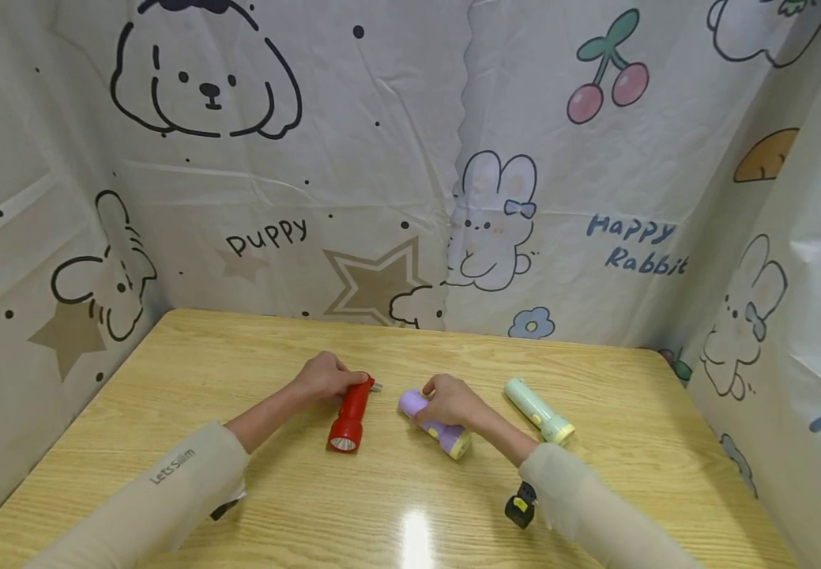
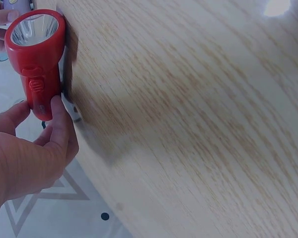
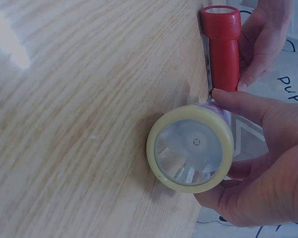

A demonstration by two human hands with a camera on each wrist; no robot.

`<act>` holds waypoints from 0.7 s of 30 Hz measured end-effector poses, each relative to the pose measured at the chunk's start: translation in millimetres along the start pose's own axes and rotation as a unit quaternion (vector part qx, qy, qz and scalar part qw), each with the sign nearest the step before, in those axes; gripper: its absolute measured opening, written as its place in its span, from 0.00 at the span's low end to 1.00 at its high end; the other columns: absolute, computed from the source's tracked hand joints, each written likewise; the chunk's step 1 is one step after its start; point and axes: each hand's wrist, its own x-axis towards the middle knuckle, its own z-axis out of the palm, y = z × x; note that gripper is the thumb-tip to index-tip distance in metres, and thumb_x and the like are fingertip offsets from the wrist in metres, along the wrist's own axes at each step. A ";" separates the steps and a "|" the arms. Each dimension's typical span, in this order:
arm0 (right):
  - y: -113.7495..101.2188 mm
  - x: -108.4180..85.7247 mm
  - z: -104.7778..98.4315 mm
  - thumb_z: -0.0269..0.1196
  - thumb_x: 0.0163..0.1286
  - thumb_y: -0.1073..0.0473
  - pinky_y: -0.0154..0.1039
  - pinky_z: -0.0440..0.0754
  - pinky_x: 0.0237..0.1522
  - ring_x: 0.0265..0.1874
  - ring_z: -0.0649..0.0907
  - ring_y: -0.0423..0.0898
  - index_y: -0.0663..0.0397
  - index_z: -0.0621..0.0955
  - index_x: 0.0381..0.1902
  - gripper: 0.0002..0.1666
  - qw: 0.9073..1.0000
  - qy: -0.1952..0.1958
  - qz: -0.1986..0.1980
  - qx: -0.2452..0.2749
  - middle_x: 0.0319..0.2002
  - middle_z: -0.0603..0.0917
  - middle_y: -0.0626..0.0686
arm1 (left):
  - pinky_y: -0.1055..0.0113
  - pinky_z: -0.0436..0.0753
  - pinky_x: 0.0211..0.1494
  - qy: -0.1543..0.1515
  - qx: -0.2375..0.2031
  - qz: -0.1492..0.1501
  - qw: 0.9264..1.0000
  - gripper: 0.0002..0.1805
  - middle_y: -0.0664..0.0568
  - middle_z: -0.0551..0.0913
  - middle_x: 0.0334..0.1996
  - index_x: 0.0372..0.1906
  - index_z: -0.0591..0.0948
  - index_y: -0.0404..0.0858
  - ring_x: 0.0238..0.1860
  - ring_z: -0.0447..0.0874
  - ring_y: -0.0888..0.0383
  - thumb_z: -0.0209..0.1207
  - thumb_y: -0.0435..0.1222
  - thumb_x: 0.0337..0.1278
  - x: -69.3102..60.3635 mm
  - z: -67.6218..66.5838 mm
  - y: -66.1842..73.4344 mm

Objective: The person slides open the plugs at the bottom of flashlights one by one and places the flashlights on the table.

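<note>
1. Lying on or just above one wooden table [image 1: 325, 514], three flashlights are counted: one red flashlight [image 1: 349, 415], one purple flashlight [image 1: 449, 435] and one pale green flashlight [image 1: 528, 401].
2. Two hands are seen: one left hand [image 1: 326, 375] and one right hand [image 1: 450, 399].
3. The red flashlight is pinched at its tail end by the left hand, its body held between thumb and fingers; its lens end is pointed away from those fingertips, toward the wearer.
4. One ridged switch [image 2: 36, 85] is placed between the left fingertips and the lens, and a small metal part [image 1: 377, 387] is seen just right of those fingers.
5. The purple flashlight is gripped by the right hand, thumb on one side and fingers curled on the other; its yellow-rimmed lens is turned toward the wearer, nearer than the fingers. Whether its underside is touched by the table cannot be told.
6. The pale green flashlight is set apart from the right fingers, to their right, beyond the forearm.
7. Two pale sleeves [image 1: 588, 490] are worn, and behind both sets of fingers a printed cloth [image 1: 382, 158] is hung.
</note>
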 end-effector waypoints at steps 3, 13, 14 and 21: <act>-0.3 -0.3 0.0 0.78 0.53 0.56 0.38 0.82 0.26 0.28 0.82 0.46 0.66 0.78 0.53 0.33 1.000 -0.001 -0.002 -0.002 0.38 0.82 0.55 | 0.63 0.85 0.35 0.001 0.002 0.001 1.000 0.16 0.45 0.84 0.28 0.33 0.85 0.26 0.25 0.83 0.57 0.66 0.39 0.63 0.4 0.3 -0.3; -1.5 0.0 1.2 0.78 0.52 0.55 0.38 0.81 0.27 0.29 0.81 0.46 0.65 0.79 0.52 0.33 1.000 0.000 -0.003 -0.023 0.38 0.82 0.55 | 0.63 0.85 0.35 0.000 0.000 0.004 1.000 0.16 0.46 0.84 0.28 0.33 0.85 0.26 0.25 0.83 0.58 0.65 0.39 0.64 1.0 0.5 -0.3; -1.7 -0.3 1.3 0.78 0.53 0.55 0.38 0.81 0.28 0.29 0.81 0.46 0.65 0.79 0.53 0.33 1.000 0.001 -0.004 -0.027 0.39 0.82 0.55 | 0.63 0.85 0.35 0.000 0.000 0.004 1.000 0.16 0.46 0.84 0.28 0.33 0.85 0.26 0.25 0.83 0.57 0.65 0.39 0.64 1.2 0.6 -0.4; -3.5 -1.9 1.7 0.78 0.53 0.54 0.37 0.80 0.26 0.27 0.81 0.45 0.65 0.82 0.51 0.31 0.999 0.009 -0.011 -0.052 0.38 0.84 0.55 | 0.63 0.86 0.36 0.001 -0.007 0.000 1.000 0.15 0.45 0.84 0.30 0.35 0.85 0.25 0.26 0.84 0.57 0.65 0.38 0.64 0.6 0.7 -0.1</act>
